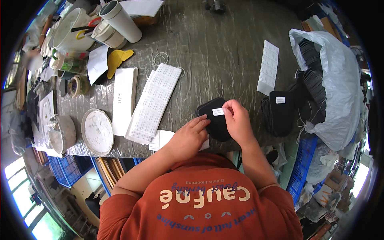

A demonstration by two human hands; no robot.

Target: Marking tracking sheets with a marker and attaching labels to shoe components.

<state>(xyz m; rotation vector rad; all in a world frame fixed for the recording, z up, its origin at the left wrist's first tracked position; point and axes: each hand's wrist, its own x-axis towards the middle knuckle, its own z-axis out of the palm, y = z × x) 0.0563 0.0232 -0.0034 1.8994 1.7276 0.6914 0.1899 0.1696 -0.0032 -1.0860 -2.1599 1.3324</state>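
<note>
A rounded black pad (219,130) lies on the table close in front of me, with a small white label (218,112) on its upper part. My right hand (239,122) is closed, thumb and forefinger pinching the label's right end. From the left, my left hand (188,137) rests its outstretched fingertips on the pad's edge; nothing is gripped in it. To the right stands a stack of similar black pads (279,116), the top one bearing a white label. Partly under my left forearm is a white label sheet (161,139).
Label sheets (160,92) lie to the left, and another label strip (269,66) is at the right. A white plastic bag (340,80) full of black pads stands at far right. Leftward are a round lid (97,132), tape rolls (78,85) and a white tumbler (122,22).
</note>
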